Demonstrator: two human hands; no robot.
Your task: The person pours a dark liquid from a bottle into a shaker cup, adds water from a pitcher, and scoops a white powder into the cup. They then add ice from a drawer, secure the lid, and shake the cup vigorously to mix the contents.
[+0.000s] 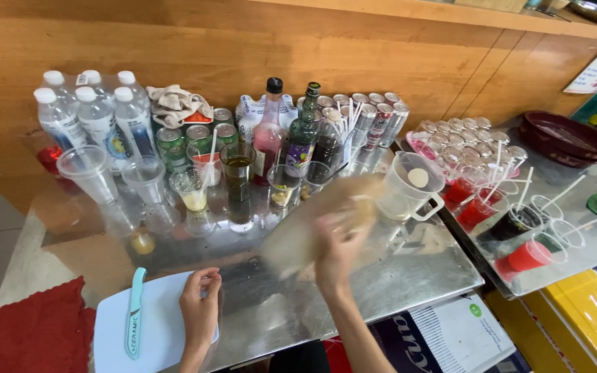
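Note:
My right hand (336,252) grips a beige cloth (298,231) that is blurred with motion over the shiny metal table (409,276), just in front of a row of glasses. My left hand (200,304) rests with curled fingers on the right edge of a pale cutting board (160,338) at the table's front left. A teal-handled knife (134,314) lies on that board, left of my left hand. A clear measuring jug (409,188) stands just right of the cloth.
Water bottles (95,117), green cans (195,138), syrup bottles (285,131) and plastic cups (91,173) line the wooden back wall. A second table at right holds cups with straws (519,221) and dark red bowls (564,135). A red cloth (36,331) lies front left.

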